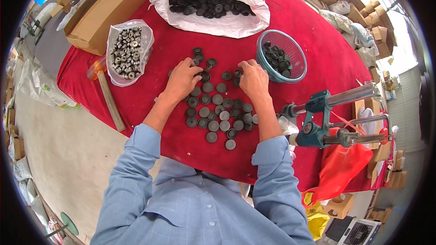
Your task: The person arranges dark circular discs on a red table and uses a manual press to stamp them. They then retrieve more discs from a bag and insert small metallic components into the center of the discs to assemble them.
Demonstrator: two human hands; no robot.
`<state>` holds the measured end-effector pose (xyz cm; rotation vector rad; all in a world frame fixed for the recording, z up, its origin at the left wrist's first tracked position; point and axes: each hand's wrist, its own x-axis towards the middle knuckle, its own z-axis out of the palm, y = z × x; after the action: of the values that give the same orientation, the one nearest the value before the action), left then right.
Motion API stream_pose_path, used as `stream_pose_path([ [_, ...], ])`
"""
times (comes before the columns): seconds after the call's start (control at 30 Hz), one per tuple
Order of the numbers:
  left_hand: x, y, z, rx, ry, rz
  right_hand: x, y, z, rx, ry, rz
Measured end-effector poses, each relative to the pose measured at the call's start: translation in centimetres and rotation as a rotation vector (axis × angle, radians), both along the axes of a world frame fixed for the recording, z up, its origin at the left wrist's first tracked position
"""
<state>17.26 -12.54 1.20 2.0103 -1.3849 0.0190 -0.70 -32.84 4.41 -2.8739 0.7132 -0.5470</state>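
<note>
Many round black caps [224, 125] lie scattered over the red-covered table in front of me, some with a rimmed hollow side up, others flat side up. My left hand [182, 80] is at the left of the upper caps, its thumb and fingers bent together at a black cap that they partly hide. Opposite it, my right hand [255, 80] hovers low with fingertips apart beside a couple of caps. Just right of that hand stands a clear bluish plastic basket [297, 53] with more caps in it. A white sack [218, 28] full of black caps lies open at the far side.
At the left are a clear bag [115, 31] of small metal parts, a hammer [110, 97] and a cardboard box [109, 13]. A green metal clamp fixture [316, 120] juts in at the right, above a red plastic bag [343, 168]. The red tablecloth [200, 152] reaches my waist.
</note>
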Motion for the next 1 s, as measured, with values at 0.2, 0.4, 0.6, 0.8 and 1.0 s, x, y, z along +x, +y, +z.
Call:
stream_pose_path([
  [0.2,0.8,1.1,0.2,0.005,0.155,-0.019,3.3,4.1,0.0,0.219,-0.153,0.193],
  [0.4,1.5,2.1,1.3,0.073,0.389,0.128,5.3,4.8,-1.6,0.021,-0.032,0.231],
  [0.6,2.2,0.6,0.4,-0.066,0.136,0.189,5.9,3.6,-1.9,0.197,-0.084,0.176],
  [0.8,2.6,-2.0,-0.8,-0.137,0.018,0.096,5.0,3.1,-1.0,0.316,-0.104,0.07],
  [1.0,2.7,-0.6,0.5,-0.012,0.075,0.014,5.0,1.2,-0.3,0.394,-0.217,0.047],
])
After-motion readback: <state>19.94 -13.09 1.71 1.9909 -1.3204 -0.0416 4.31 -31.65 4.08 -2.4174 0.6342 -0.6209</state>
